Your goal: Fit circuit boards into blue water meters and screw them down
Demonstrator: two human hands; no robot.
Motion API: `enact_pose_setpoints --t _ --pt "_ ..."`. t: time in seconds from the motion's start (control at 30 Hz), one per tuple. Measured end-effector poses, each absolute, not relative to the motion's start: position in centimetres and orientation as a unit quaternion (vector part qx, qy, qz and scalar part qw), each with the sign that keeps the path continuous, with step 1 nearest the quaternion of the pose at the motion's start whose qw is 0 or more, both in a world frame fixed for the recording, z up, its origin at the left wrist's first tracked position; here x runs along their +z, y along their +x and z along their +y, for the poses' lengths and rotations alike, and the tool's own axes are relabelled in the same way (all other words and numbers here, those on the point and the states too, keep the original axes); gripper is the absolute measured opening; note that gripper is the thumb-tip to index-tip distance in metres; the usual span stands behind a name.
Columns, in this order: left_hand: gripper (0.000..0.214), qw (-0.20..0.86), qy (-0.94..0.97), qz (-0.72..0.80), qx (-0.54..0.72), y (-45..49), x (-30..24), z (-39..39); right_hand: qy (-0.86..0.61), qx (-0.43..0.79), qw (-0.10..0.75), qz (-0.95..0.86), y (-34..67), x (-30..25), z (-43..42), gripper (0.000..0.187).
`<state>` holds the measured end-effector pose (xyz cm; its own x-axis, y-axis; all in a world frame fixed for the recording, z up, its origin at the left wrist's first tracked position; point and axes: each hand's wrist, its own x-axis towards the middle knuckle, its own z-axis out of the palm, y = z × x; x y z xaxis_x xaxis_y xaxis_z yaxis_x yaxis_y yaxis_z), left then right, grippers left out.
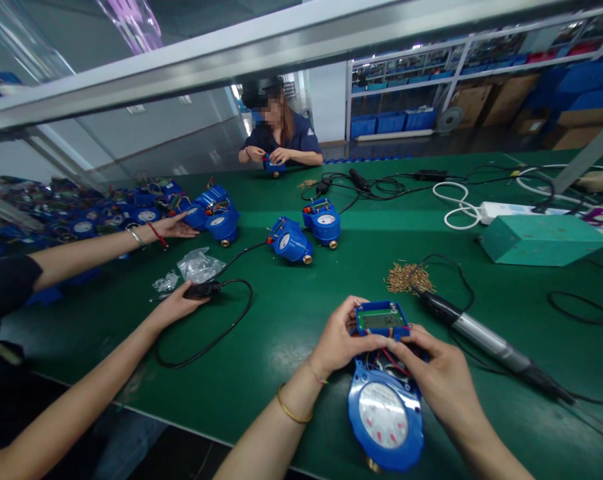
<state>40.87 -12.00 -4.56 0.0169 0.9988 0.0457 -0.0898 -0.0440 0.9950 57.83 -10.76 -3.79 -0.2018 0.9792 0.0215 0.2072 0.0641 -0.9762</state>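
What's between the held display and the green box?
In the head view, between display and green box: some screws, one end of the screwdriver and looped black cable.

Blue meters [385, 415], piled screws [409, 278] and green workbench [281, 313] show a factory workshop.

Right of the frame's lower centre, a meter [385, 417] sits before a display module [381, 322], with screws [408, 277] on the bench [281, 340] behind them, a screwdriver [496, 344] and box [536, 241] rightward, and two other meters [290, 241] mid-frame, right of a plastic bag [200, 265].
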Motion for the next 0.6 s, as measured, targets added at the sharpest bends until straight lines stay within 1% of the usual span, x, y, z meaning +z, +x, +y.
enact_pose_setpoints --t 0.2,0.6 --pt "0.059 0.487 0.500 0.502 0.511 41.2 -3.4 -12.1 -0.487 0.470 0.419 -0.605 57.9 -4.0 -10.6 0.029" --pt "0.052 0.377 0.557 0.548 0.497 41.7 -3.4 -12.3 -0.504 0.469 0.421 -0.590 58.6 -4.3 -11.0 0.025"
